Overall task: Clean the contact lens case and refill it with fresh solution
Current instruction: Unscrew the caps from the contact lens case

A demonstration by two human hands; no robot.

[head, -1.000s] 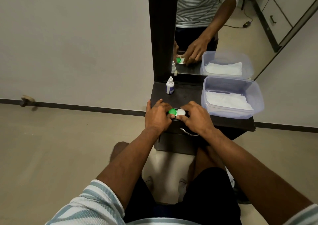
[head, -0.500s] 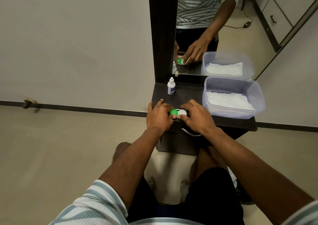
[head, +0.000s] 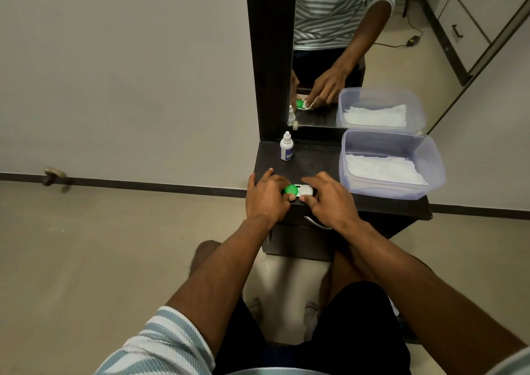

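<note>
A contact lens case (head: 298, 190) with one green cap and one white cap lies near the front edge of a dark shelf (head: 318, 162). My left hand (head: 265, 198) grips the green-capped end, thumb and fingers curled round it. At the white-capped end, my right hand (head: 329, 199) pinches the cap between thumb and forefinger. A small white solution bottle (head: 286, 151) with a blue label stands upright at the shelf's back left, apart from both hands.
A clear plastic tub (head: 393, 145) holding white tissue sits on the shelf's right side. A mirror (head: 358, 44) rises behind the shelf in a dark frame. A drawer with a metal handle (head: 317, 224) is below the hands. Beige floor lies to the left.
Both hands stay on the case with only slight shifts of the fingers. The case has not left its spot on the shelf.
</note>
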